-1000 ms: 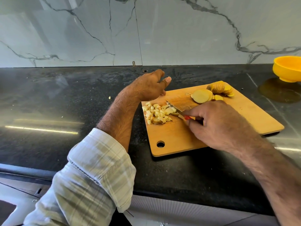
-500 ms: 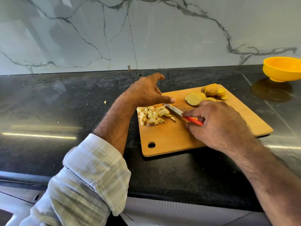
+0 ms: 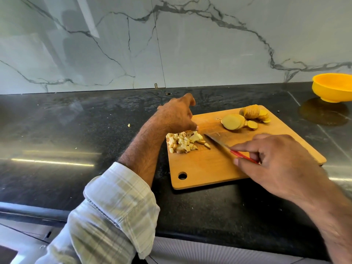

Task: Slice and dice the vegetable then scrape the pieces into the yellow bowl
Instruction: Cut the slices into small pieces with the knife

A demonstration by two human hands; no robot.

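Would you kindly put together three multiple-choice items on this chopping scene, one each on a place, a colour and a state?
1. Where does the diced pile lie on the cutting board?
A. At its left end, beside the left hand
B. At its far right corner
C. Off the board, on the counter

2. What colour is the knife handle?
A. Black
B. Red
C. Blue

3. In what state are the potato rounds at the far side of the board?
A. Diced into cubes
B. Whole and uncut
C. Sliced but not yet diced

Answers:
1. A: the cubes sit at the board's left end, just under the left hand.
2. B: a red handle shows between the fingers of the right hand.
3. C: they lie as flat and stacked round slices, apart from the cubes.
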